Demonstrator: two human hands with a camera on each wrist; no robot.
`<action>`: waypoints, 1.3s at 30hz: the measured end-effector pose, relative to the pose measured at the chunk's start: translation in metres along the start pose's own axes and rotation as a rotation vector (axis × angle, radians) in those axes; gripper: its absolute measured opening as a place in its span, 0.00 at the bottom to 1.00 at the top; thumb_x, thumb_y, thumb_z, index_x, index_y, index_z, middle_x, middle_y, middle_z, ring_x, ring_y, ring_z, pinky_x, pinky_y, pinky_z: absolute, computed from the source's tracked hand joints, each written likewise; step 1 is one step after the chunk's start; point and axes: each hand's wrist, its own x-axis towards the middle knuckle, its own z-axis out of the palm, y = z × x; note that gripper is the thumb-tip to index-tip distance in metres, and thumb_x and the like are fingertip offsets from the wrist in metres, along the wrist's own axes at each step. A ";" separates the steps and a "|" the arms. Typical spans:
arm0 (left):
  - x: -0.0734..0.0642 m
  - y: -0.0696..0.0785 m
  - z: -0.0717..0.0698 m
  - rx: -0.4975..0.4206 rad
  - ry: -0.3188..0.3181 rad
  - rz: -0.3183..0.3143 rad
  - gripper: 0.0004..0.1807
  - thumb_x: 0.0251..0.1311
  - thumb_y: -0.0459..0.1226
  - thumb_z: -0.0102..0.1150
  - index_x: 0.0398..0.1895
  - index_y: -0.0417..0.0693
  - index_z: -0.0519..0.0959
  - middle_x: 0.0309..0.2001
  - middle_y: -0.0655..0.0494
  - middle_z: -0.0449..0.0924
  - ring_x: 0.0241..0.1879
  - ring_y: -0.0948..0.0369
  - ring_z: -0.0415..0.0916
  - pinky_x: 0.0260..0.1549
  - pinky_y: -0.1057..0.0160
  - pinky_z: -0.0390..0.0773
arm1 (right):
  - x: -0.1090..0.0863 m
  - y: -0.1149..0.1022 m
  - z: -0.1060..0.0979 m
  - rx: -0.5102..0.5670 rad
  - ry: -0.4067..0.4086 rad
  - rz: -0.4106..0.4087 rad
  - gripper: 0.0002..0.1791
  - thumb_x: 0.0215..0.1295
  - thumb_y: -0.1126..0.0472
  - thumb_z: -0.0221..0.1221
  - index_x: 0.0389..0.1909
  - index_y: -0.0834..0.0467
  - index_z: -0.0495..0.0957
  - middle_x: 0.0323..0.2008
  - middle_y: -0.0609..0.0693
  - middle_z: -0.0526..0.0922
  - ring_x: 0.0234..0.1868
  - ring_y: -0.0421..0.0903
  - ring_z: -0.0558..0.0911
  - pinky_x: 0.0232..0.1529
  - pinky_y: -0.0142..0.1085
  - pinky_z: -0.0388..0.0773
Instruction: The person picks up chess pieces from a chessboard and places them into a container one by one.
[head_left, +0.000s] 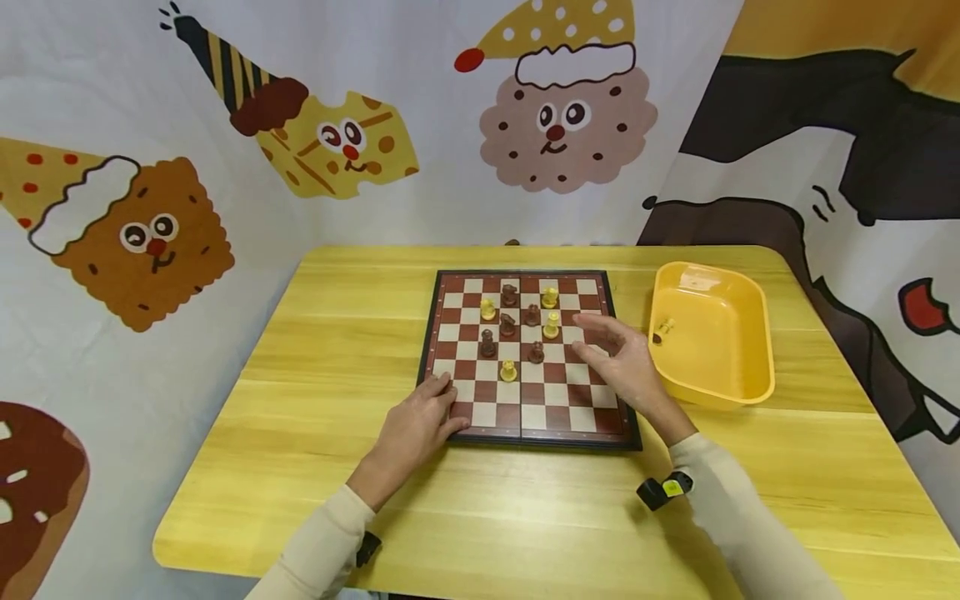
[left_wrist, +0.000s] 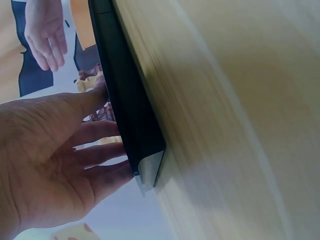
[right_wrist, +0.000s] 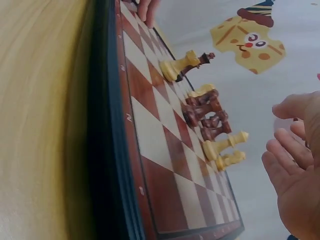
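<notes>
A brown-and-white chessboard with a black rim lies on the table. Several chess pieces stand on it, among them a dark queen-like piece, a yellow rook and a tall yellow piece. My left hand rests on the board's left front corner; the left wrist view shows its relaxed fingers lying over the black side. Above the board's right half hovers my right hand, thumb and fingers apart, beside the tall yellow piece. Nothing shows between its fingers in the right wrist view.
To the right of the board stands a yellow plastic tray; a few small yellow and dark pieces lie at its left side. Behind the wooden table hangs a printed cloth with cartoon biscuits.
</notes>
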 end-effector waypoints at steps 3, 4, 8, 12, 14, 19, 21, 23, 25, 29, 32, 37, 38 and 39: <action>0.001 -0.001 -0.001 0.003 -0.027 -0.009 0.30 0.63 0.51 0.68 0.58 0.35 0.82 0.66 0.37 0.73 0.65 0.41 0.71 0.56 0.47 0.78 | 0.005 0.018 0.004 0.013 -0.019 0.036 0.22 0.68 0.72 0.63 0.62 0.72 0.75 0.62 0.67 0.76 0.63 0.65 0.74 0.66 0.59 0.68; 0.001 -0.001 -0.001 0.004 -0.039 -0.012 0.30 0.63 0.51 0.68 0.58 0.35 0.82 0.66 0.37 0.73 0.65 0.41 0.71 0.56 0.47 0.78 | 0.006 0.023 0.006 0.012 -0.022 0.048 0.22 0.69 0.71 0.63 0.62 0.71 0.76 0.62 0.66 0.77 0.64 0.64 0.74 0.67 0.58 0.67; 0.003 -0.002 -0.003 0.014 -0.059 -0.019 0.30 0.63 0.52 0.68 0.57 0.37 0.83 0.66 0.38 0.73 0.65 0.42 0.71 0.55 0.47 0.79 | 0.014 0.040 0.014 0.013 -0.029 0.055 0.21 0.68 0.70 0.65 0.61 0.68 0.78 0.61 0.63 0.79 0.63 0.60 0.75 0.67 0.54 0.69; 0.005 -0.002 -0.006 0.007 -0.061 -0.032 0.30 0.63 0.52 0.68 0.57 0.38 0.83 0.66 0.39 0.73 0.66 0.43 0.70 0.56 0.47 0.78 | 0.020 0.043 0.021 0.018 -0.043 0.045 0.21 0.67 0.69 0.66 0.60 0.68 0.79 0.60 0.63 0.79 0.62 0.60 0.77 0.64 0.54 0.72; 0.005 -0.002 -0.006 -0.002 -0.066 -0.037 0.30 0.63 0.52 0.68 0.58 0.38 0.82 0.67 0.39 0.72 0.66 0.43 0.70 0.57 0.47 0.77 | 0.022 0.044 0.024 0.023 -0.050 0.046 0.20 0.67 0.68 0.66 0.59 0.68 0.79 0.59 0.61 0.80 0.62 0.58 0.77 0.64 0.52 0.73; 0.007 -0.002 -0.006 0.000 -0.066 -0.032 0.31 0.64 0.53 0.67 0.59 0.38 0.82 0.68 0.39 0.71 0.67 0.43 0.69 0.59 0.47 0.76 | 0.026 0.049 0.029 0.074 -0.061 0.068 0.19 0.68 0.68 0.65 0.58 0.69 0.79 0.59 0.61 0.81 0.61 0.59 0.78 0.62 0.44 0.76; 0.008 -0.002 -0.006 0.004 -0.070 -0.033 0.31 0.64 0.53 0.66 0.59 0.38 0.82 0.68 0.40 0.71 0.67 0.43 0.69 0.59 0.47 0.76 | 0.026 0.051 0.031 0.091 -0.080 0.086 0.20 0.69 0.67 0.65 0.60 0.70 0.78 0.60 0.62 0.80 0.61 0.60 0.78 0.59 0.38 0.78; 0.008 -0.002 -0.007 0.004 -0.080 -0.040 0.31 0.64 0.53 0.66 0.59 0.39 0.82 0.68 0.40 0.71 0.67 0.44 0.68 0.58 0.47 0.76 | 0.025 0.053 0.033 0.093 -0.105 0.103 0.22 0.69 0.67 0.65 0.61 0.70 0.77 0.61 0.63 0.79 0.61 0.61 0.78 0.56 0.33 0.79; 0.008 -0.002 -0.008 0.000 -0.090 -0.046 0.31 0.64 0.53 0.66 0.60 0.39 0.81 0.68 0.40 0.71 0.68 0.44 0.68 0.59 0.46 0.76 | 0.025 0.054 0.036 0.057 -0.126 0.107 0.24 0.69 0.65 0.65 0.63 0.69 0.77 0.62 0.63 0.78 0.59 0.60 0.80 0.53 0.31 0.80; 0.008 -0.002 -0.009 -0.012 -0.104 -0.054 0.31 0.64 0.53 0.66 0.60 0.39 0.81 0.69 0.41 0.70 0.69 0.44 0.67 0.58 0.46 0.76 | 0.026 0.053 0.041 0.002 -0.155 0.106 0.24 0.68 0.63 0.67 0.63 0.67 0.78 0.62 0.61 0.79 0.57 0.58 0.82 0.53 0.35 0.81; 0.008 -0.003 -0.010 -0.023 -0.105 -0.053 0.31 0.64 0.52 0.67 0.61 0.38 0.81 0.69 0.40 0.70 0.69 0.44 0.67 0.59 0.46 0.76 | 0.027 0.054 0.045 -0.010 -0.174 0.125 0.24 0.68 0.62 0.67 0.62 0.65 0.79 0.60 0.60 0.80 0.57 0.55 0.82 0.52 0.37 0.82; 0.006 -0.004 -0.008 -0.040 -0.097 -0.030 0.31 0.64 0.50 0.68 0.61 0.35 0.80 0.67 0.38 0.71 0.68 0.42 0.68 0.60 0.46 0.75 | 0.023 0.059 0.053 0.021 -0.162 0.135 0.22 0.67 0.65 0.68 0.60 0.67 0.80 0.55 0.62 0.83 0.55 0.56 0.83 0.51 0.33 0.82; 0.005 -0.004 -0.007 -0.044 -0.098 -0.026 0.31 0.65 0.50 0.67 0.61 0.35 0.80 0.67 0.37 0.71 0.68 0.42 0.68 0.60 0.46 0.75 | 0.022 0.060 0.055 0.028 -0.154 0.127 0.21 0.67 0.67 0.67 0.59 0.68 0.80 0.54 0.62 0.83 0.54 0.57 0.83 0.51 0.33 0.81; 0.004 -0.005 -0.007 -0.046 -0.097 -0.026 0.31 0.65 0.50 0.67 0.61 0.35 0.80 0.68 0.37 0.71 0.68 0.41 0.68 0.60 0.46 0.75 | 0.021 0.061 0.057 0.036 -0.148 0.113 0.21 0.66 0.68 0.67 0.59 0.69 0.80 0.53 0.63 0.84 0.54 0.58 0.83 0.52 0.34 0.81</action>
